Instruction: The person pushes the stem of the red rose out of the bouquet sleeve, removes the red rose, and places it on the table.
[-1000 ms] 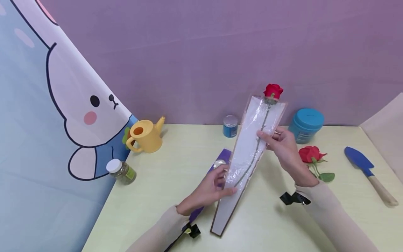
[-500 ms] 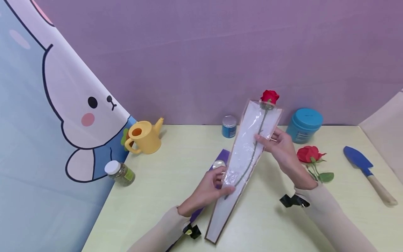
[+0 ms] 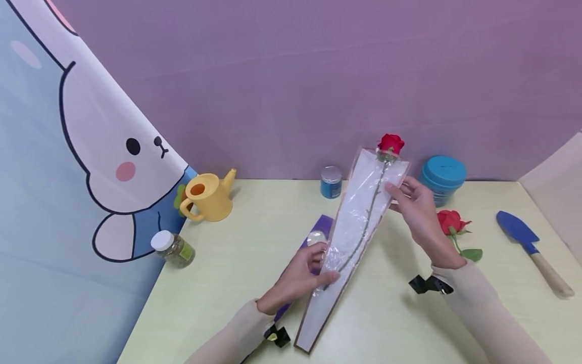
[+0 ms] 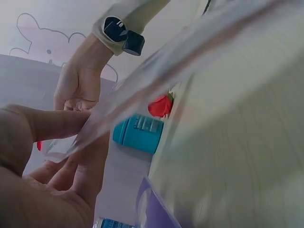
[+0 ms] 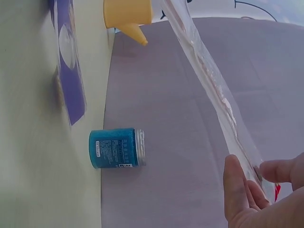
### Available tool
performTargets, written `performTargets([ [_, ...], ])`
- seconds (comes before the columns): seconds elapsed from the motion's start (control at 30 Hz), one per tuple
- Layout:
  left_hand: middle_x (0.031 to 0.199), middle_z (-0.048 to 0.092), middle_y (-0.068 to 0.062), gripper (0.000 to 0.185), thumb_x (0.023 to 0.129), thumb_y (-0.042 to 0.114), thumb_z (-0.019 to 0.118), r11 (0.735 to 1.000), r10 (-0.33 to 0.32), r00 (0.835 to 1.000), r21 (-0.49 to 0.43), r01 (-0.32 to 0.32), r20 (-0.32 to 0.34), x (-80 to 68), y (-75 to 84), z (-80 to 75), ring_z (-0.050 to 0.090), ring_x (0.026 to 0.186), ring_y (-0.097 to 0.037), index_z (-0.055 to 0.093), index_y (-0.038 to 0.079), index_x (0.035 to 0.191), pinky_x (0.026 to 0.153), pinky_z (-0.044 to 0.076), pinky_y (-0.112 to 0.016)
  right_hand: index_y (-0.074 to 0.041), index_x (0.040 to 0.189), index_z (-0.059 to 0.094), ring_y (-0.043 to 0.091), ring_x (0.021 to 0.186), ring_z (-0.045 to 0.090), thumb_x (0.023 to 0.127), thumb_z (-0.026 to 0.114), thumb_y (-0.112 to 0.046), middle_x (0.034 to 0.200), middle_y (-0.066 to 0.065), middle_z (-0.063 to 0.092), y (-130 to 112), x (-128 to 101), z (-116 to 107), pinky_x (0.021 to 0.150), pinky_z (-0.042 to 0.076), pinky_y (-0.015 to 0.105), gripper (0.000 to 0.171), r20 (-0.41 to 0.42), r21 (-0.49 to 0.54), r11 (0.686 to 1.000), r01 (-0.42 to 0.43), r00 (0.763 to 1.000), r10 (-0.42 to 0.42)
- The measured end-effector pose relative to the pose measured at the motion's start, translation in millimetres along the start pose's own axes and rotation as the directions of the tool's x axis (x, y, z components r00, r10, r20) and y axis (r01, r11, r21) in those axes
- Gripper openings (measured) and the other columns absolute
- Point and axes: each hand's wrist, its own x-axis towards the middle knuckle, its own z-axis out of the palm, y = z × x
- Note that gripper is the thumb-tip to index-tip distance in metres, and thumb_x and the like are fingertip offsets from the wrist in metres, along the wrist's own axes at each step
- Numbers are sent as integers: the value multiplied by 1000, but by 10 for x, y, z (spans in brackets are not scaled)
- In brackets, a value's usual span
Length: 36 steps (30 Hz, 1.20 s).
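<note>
**Inspector:** Rose sleeve [image 3: 352, 237], clear cellophane with a white backing, is held tilted above the desk [image 3: 236, 283], narrow end low toward the person and wide mouth up toward the purple wall. One red rose [image 3: 390, 143] is inside it; the bloom stands out past the mouth and the stem runs down the middle.

**Clerk:** Hands?

**Inspector:** Left hand [image 3: 303, 275] pinches the sleeve's lower part, thumb on the front film and fingers curled behind (the left wrist view confirms thumb and fingers closed on the film). Right hand [image 3: 418, 210] grips the upper right edge near the mouth, thumb on the front and fingers behind; the right wrist view shows the film passing between thumb and fingers.

**Clerk:** Surroundings?

**Inspector:** Purple sleeve [image 3: 313, 237] lies flat on the desk under the left hand, partly hidden. A second red rose [image 3: 451, 222] lies on the desk just right of the right hand. Behind, at the wall: a small blue jar [image 3: 331, 182] and a larger teal tub [image 3: 443, 178]. Far right, a blue trowel [image 3: 529, 245] with a wooden handle. At left, a yellow watering can [image 3: 209, 196] and a white-capped jar [image 3: 174, 247] on its side, beside the bunny-print cloth [image 3: 68, 177].
</note>
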Motion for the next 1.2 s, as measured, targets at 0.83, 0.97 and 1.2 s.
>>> performTargets([
  [0.83,119,71,-31,44,88,4,78,995,88,996,36,-88,-3,-8,-10,102,65,74,4,64,-10,128,69,58,-18,1,150,46,-4,91,72,101,69,-22,103,-22,72,138,-13,155,77,62,20,59,37,-44,996,-77,996,79],
  [0.97,121,71,-31,42,89,2,77,995,98,995,14,-97,-31,-4,-32,121,65,75,4,65,-11,127,72,59,-18,2,151,44,-3,92,72,102,69,-23,103,-22,72,173,-36,202,79,62,21,61,44,-49,995,-84,995,86],
  [1.2,126,72,-26,42,88,2,79,998,64,992,14,-63,-111,9,-48,178,69,84,-2,68,-6,128,78,57,-16,-4,154,43,-2,96,72,102,68,-23,122,-5,73,225,-79,283,82,63,23,60,76,-83,991,-107,991,114],
])
